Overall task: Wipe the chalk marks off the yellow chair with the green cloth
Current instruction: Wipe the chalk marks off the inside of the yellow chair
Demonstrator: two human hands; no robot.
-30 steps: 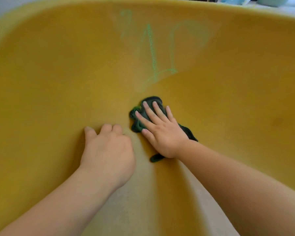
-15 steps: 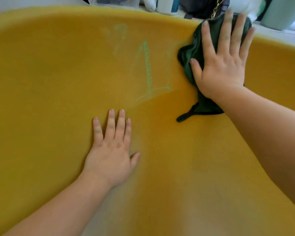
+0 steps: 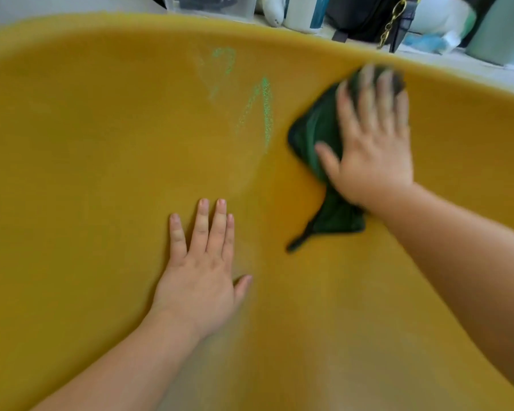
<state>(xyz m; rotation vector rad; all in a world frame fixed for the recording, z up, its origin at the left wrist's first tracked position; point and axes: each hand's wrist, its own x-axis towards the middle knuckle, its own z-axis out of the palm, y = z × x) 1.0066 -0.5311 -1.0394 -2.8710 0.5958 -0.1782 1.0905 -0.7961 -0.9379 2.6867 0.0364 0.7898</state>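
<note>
Right hand: lies flat with fingers straight and spread, palm pressing the green cloth to the back of the yellow chair. The grip is apart, with nothing curled round the cloth. The fingertips are blurred.
Left hand: lies flat on the chair lower down, grip apart and holding nothing. It looks like a brace.
Green cloth: bunched under the right palm, just right of the chalk, with a loose tail below the wrist.
Chalk marks: a green peaked stroke and a fainter scrawl up-left of it, both unwiped.
Stroke: probably best swept leftward across the peak with even palm pressure. Tucking the tail under would help, and turning the cloth once it loads should avoid smearing.
Edges: the chair's top rim is just above the fingertips. A black bag with a chain and a clear box stand close behind it, so strokes should stop short of the rim.
Open room: there is bare yellow left of the marks and below them, down to the left hand.
</note>
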